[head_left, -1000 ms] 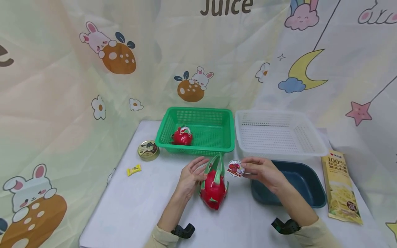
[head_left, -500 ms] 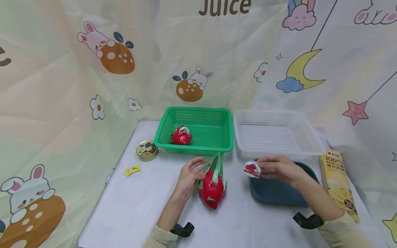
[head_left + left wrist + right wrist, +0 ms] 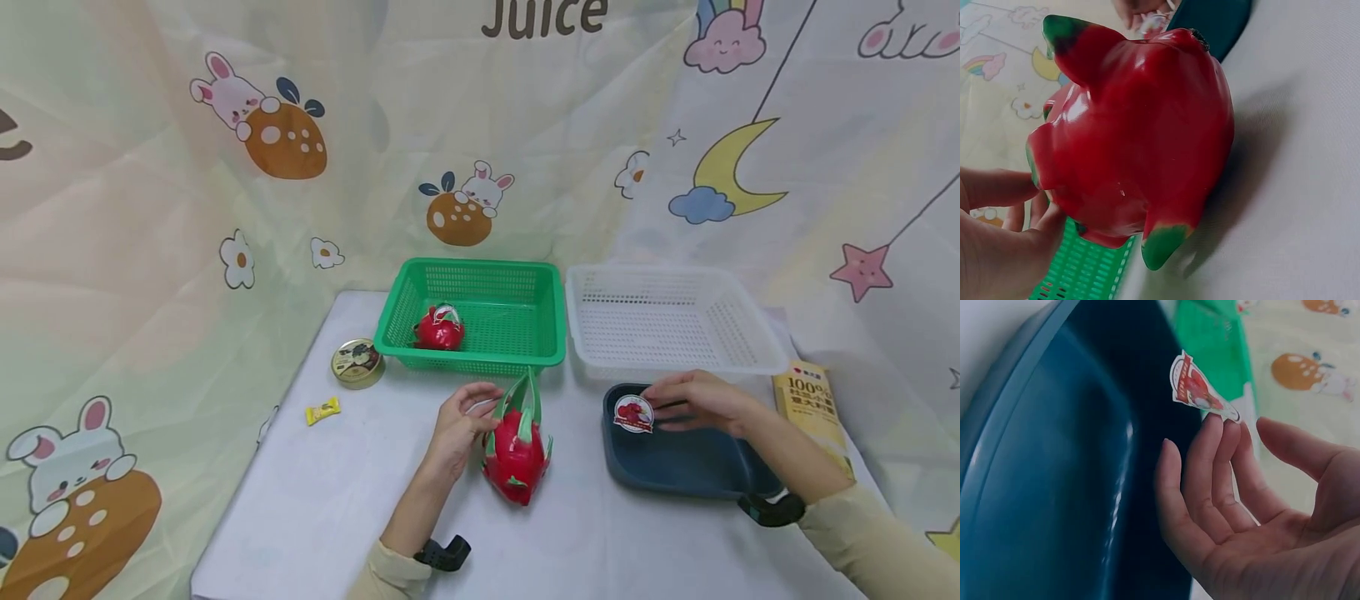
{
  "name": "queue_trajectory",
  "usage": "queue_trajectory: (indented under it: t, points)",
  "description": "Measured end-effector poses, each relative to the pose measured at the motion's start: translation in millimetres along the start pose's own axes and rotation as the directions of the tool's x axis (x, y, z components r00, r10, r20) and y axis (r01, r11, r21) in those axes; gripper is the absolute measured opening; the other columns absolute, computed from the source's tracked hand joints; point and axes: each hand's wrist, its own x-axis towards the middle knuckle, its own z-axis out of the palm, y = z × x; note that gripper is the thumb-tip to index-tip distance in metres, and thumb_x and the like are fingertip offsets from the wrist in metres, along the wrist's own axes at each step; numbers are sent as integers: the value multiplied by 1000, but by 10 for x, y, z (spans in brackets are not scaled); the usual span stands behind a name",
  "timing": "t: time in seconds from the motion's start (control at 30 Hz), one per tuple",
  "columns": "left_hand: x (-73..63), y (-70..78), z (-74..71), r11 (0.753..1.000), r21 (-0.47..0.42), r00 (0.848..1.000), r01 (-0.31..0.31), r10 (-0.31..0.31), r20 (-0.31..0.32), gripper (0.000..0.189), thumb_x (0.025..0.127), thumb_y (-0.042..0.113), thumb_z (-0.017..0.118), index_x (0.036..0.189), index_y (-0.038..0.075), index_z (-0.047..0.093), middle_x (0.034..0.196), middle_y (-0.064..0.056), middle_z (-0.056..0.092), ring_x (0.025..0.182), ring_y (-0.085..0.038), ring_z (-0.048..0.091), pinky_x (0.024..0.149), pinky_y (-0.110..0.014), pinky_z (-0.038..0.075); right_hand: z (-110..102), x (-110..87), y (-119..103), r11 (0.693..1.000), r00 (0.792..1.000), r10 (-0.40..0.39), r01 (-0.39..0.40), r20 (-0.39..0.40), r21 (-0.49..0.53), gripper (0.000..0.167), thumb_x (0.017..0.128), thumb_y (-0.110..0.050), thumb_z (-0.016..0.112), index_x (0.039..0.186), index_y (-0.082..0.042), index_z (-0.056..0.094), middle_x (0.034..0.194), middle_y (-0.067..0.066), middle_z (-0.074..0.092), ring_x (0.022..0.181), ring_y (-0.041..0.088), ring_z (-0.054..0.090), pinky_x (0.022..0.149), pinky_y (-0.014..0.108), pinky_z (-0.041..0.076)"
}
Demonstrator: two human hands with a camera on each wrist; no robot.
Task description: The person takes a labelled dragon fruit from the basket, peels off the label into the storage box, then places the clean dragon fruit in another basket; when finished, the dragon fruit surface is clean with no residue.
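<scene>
My left hand (image 3: 461, 423) holds a glossy red dragon fruit (image 3: 516, 458) by its upper left side, near the long green leaves. In the left wrist view the dragon fruit (image 3: 1141, 131) fills the middle, with thumb and fingers at its left edge and some fingers partly hidden. A small round white sticker (image 3: 633, 413) with a red fruit picture is at the fingertips of my right hand (image 3: 697, 402), over the dark blue basin (image 3: 675, 479). Seen from the right wrist, the sticker (image 3: 1196, 387) is bent, and the thumb stands a little apart from it.
Behind stand a green basket (image 3: 517, 360) with another stickered dragon fruit (image 3: 441, 329) inside and a white basket (image 3: 682, 363). A round tin (image 3: 358, 363) and a yellow-wrapped candy (image 3: 322, 411) lie left. A yellow pasta packet (image 3: 813, 408) lies right, partly behind the right arm.
My right hand has carried the sticker rightward, away from the dragon fruit and over the dark blue basin. The left hand and the dragon fruit have stayed almost in place.
</scene>
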Motion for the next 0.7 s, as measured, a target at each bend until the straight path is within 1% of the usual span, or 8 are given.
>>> queue_trajectory:
  t: [0.1, 0.17, 0.27, 0.33, 0.5, 0.6, 0.7]
  points:
    - [-2, 8, 4, 1000, 6, 1000, 0, 0, -10, 52, 87, -19, 60, 136, -3, 56, 138, -24, 60, 132, -39, 59, 97, -36, 58, -49, 19, 42, 999, 999, 34, -34, -6, -42, 34, 105, -23, 61, 125, 3, 71, 112, 6, 74, 104, 24, 71, 95, 51, 59]
    - [-3, 9, 7, 1000, 4, 1000, 1, -1, -13, 51, 87, -19, 60, 136, -3, 56, 138, -25, 61, 131, -39, 59, 100, -38, 57, -69, 33, 80, 996, 998, 58, -59, -12, -61, 35, 105, -23, 61, 126, 3, 70, 114, 6, 74, 104, 25, 71, 94, 51, 59]
    - [2, 6, 13, 1000, 2, 1000, 1, -1, -16, 51, 87, -20, 60, 135, -4, 56, 137, -25, 61, 131, -39, 60, 101, -40, 56, -92, 64, 153, 993, 997, 80, -80, -4, -82, 38, 105, -23, 59, 129, 6, 68, 118, 8, 74, 106, 26, 71, 94, 52, 59]
    - [9, -4, 17, 1000, 1, 1000, -3, 3, -16, 51, 87, -20, 60, 135, -4, 56, 137, -26, 60, 131, -39, 59, 99, -39, 57, -101, 87, 204, 992, 996, 88, -87, 6, -87, 40, 105, -21, 58, 131, 8, 66, 119, 10, 73, 106, 27, 71, 95, 54, 59]
    - [27, -26, 17, 1000, -2, 1000, -13, 12, -25, 47, 90, -19, 56, 135, -5, 56, 136, -27, 61, 130, -40, 59, 88, -30, 61, -121, 174, 343, 988, 994, 110, -109, 4, -106, 40, 104, -19, 59, 131, 9, 65, 117, 12, 73, 106, 28, 71, 92, 54, 60]
    - [26, -30, 21, 1000, 8, 999, -19, 19, -33, 45, 91, -19, 55, 134, -6, 56, 135, -26, 62, 129, -39, 60, 86, -30, 61, -134, 227, 417, 985, 992, 125, -126, -12, -122, 38, 103, -19, 61, 129, 8, 67, 114, 13, 74, 103, 28, 73, 88, 52, 61]
    - [20, -27, 36, 999, 39, 999, -29, 30, -36, 44, 91, -19, 55, 133, -5, 56, 133, -25, 63, 128, -38, 61, 88, -31, 61, -141, 249, 454, 980, 992, 126, -128, -24, -155, 36, 103, -18, 60, 126, 9, 69, 112, 15, 74, 102, 28, 74, 86, 51, 63]
